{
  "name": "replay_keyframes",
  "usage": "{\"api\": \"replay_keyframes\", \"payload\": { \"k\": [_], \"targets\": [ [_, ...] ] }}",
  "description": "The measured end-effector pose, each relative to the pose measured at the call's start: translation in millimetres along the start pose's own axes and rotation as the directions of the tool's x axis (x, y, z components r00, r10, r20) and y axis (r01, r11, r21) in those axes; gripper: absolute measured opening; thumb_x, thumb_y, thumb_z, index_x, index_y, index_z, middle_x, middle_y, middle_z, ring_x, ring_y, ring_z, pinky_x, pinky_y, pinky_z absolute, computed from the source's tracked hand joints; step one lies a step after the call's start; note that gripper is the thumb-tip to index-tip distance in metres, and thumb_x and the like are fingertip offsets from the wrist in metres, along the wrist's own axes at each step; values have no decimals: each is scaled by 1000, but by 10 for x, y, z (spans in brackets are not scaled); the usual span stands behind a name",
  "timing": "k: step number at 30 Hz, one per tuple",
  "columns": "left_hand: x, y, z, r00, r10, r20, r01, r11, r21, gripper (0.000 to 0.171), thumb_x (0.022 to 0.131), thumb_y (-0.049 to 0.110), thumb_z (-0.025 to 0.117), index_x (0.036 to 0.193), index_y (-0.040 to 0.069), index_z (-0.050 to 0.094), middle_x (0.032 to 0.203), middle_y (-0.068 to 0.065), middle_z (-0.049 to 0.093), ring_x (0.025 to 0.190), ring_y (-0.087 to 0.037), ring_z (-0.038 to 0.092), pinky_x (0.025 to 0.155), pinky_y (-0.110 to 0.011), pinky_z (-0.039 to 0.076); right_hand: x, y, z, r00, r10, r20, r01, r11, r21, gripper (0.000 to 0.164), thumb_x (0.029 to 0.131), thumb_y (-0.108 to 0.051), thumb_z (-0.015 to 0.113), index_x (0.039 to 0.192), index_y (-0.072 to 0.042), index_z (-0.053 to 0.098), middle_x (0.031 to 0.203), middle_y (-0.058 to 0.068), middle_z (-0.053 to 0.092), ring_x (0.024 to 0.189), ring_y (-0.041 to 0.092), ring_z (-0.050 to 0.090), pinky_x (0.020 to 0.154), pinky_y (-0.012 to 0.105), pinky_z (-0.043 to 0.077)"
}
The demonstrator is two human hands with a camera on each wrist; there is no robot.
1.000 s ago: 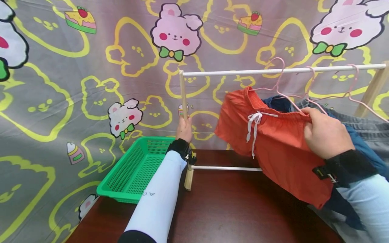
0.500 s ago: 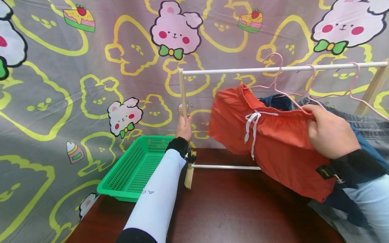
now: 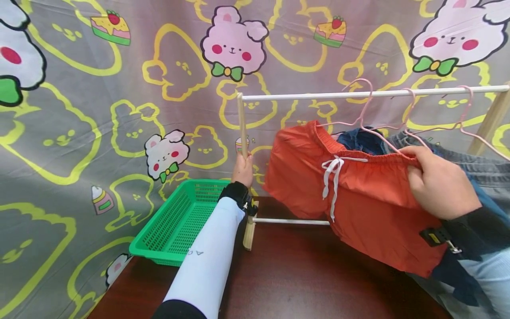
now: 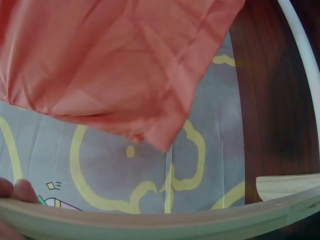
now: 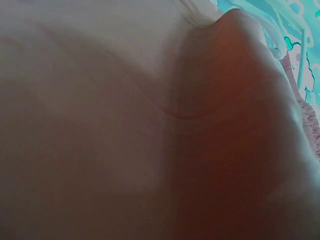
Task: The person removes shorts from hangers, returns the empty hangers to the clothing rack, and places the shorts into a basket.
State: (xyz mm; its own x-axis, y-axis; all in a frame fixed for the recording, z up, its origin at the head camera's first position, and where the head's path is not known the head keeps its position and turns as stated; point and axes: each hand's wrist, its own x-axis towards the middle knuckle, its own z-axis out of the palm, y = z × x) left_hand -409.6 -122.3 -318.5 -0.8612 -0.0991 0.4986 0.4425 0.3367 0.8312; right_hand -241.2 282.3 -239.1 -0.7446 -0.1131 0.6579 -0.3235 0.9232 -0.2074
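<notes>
At frame right, the right hand (image 3: 445, 184) has fingers gripping orange drawstring shorts (image 3: 370, 199) on a pink hanger (image 3: 361, 118); near centre, the left hand's (image 3: 243, 170) grip a wooden rack upright (image 3: 241, 119).

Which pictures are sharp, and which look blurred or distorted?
Head view: orange shorts fairly sharp, faint sheen on the table; left wrist view: wooden post looks bowed, probably lens distortion; right wrist view: mostly dim, blurred, cyan-tinted at upper right.
</notes>
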Motion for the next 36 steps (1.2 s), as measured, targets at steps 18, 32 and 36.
{"api": "replay_keyframes", "payload": {
  "k": [18, 32, 36],
  "targets": [
    [-47, 1, -7, 1000, -29, 2, 29, 1000, 1, 22, 111, 19, 40, 128, 5, 43, 87, -6, 41, 73, -22, 44, 70, -34, 37, -133, 72, 115, 997, 45, 63, -43, 999, -21, 36, 95, 1, 49, 131, 5, 51, 110, 37, 59, 72, 39, 57, 55, 53, 47],
    [-33, 1, -29, 1000, -3, 13, 3, 1000, 28, 22, 110, 15, 41, 128, 2, 42, 87, -6, 43, 75, -21, 47, 71, -32, 39, -148, 85, 220, 997, 41, 65, -39, 999, -31, 32, 92, -6, 49, 122, -2, 56, 102, 32, 64, 67, 32, 54, 50, 38, 36],
    [-22, -6, -34, 999, -9, 36, 8, 1000, 15, 21, 111, 16, 40, 128, 5, 41, 87, -6, 43, 76, -21, 47, 71, -32, 39, -166, 91, 240, 999, 36, 41, -35, 999, -26, 30, 90, -7, 49, 119, -4, 57, 98, 30, 65, 64, 30, 51, 49, 37, 33]
  ]
}}
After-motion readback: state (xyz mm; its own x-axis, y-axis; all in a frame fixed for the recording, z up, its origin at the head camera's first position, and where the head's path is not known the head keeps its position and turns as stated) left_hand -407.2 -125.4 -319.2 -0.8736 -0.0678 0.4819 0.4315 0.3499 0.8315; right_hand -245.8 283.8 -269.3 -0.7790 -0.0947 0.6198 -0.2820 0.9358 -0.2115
